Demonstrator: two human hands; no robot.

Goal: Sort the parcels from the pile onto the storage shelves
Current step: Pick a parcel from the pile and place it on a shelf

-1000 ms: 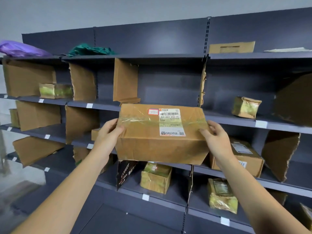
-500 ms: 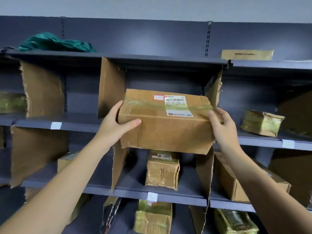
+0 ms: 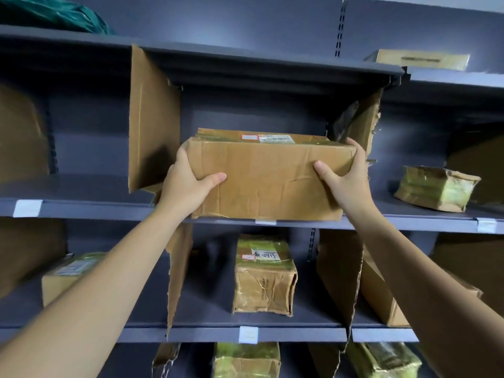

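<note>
Both hands on the parcel

Left hand and right hand reach up to the grey shelf, each gripping one end of the parcel, thumbs across its front. Its base sits at the shelf lip, between the left divider and the torn right divider. Best pushed straight back, level, clear of that torn edge, before either hand lets go.

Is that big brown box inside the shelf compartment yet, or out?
Partly in: the big brown cardboard box sits between the cardboard dividers, front edge at the grey shelf lip, left hand and right hand gripping it.
</note>
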